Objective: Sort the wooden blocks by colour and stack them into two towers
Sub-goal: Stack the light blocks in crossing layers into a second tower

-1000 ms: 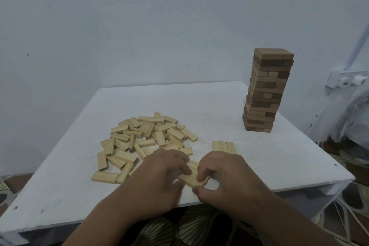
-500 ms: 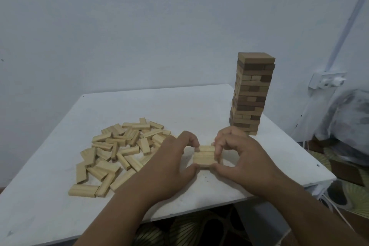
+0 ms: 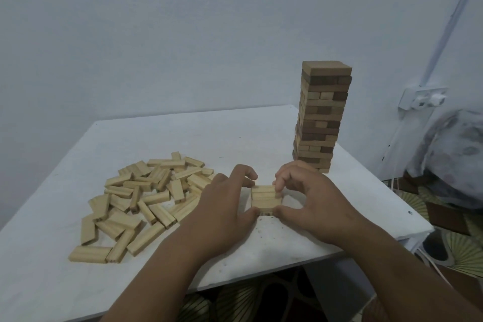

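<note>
A low stack of light wooden blocks [image 3: 264,197] stands on the white table [image 3: 209,133] near its front edge. My left hand [image 3: 224,206] grips the stack from the left, thumb at the front corner and fingers curled over the back. My right hand [image 3: 311,198] pinches it from the right in the same way. A loose heap of light blocks [image 3: 146,196] lies to the left. A tall tower of brown and tan blocks [image 3: 320,117] rises at the back right, just behind my right hand.
The table's right edge runs close to the tall tower. A wall socket [image 3: 422,98] and a bundle of cloth [image 3: 454,157] sit off the table to the right. A patterned floor shows below the front edge.
My hands carried a few light blocks from the front edge onto the blocks lying further back. Now both hands close round the small stack there. The camera view shifted left.
</note>
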{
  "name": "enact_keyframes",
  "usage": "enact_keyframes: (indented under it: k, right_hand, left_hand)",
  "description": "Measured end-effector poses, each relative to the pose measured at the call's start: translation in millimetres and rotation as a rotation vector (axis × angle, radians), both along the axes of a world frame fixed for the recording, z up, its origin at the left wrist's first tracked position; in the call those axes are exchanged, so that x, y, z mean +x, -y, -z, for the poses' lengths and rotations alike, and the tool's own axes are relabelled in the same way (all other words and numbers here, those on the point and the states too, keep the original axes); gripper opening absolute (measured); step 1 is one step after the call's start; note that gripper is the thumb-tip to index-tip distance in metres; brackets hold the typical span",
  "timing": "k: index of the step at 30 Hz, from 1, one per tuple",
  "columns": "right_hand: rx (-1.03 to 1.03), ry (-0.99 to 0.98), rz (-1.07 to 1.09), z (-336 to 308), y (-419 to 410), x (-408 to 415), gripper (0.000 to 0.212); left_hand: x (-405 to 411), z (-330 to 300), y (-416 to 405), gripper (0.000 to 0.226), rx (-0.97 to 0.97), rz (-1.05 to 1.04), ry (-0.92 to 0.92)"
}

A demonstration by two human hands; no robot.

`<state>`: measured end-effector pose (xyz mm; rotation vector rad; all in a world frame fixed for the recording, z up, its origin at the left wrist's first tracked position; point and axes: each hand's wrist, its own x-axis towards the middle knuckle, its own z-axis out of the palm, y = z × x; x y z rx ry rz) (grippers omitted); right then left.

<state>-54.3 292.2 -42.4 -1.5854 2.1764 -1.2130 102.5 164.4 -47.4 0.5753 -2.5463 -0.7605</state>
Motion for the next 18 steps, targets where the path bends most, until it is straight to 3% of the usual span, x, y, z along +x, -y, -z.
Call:
enact_keyframes:
  k: [12, 14, 16, 18]
  right_hand:
    - [0.025, -0.026, 0.047, -3, -7, 3, 0.036]
    - [0.149, -0.095, 0.079, -4, -11, 5, 0.051]
    - [0.406, -0.274, 0.100, 0, -13, 5, 0.070]
    - [0.597, -0.403, 0.095, 4, -15, 7, 0.074]
  left_hand:
    - [7, -6, -2, 0.065, -0.064, -0.045, 0.039]
    - [10, -8, -2, 0.069, -0.145, -0.067, 0.120]
    - [13, -7, -2, 0.071, -0.240, -0.089, 0.264]
    - [14, -6, -6, 0.069, -0.307, -0.091, 0.392]
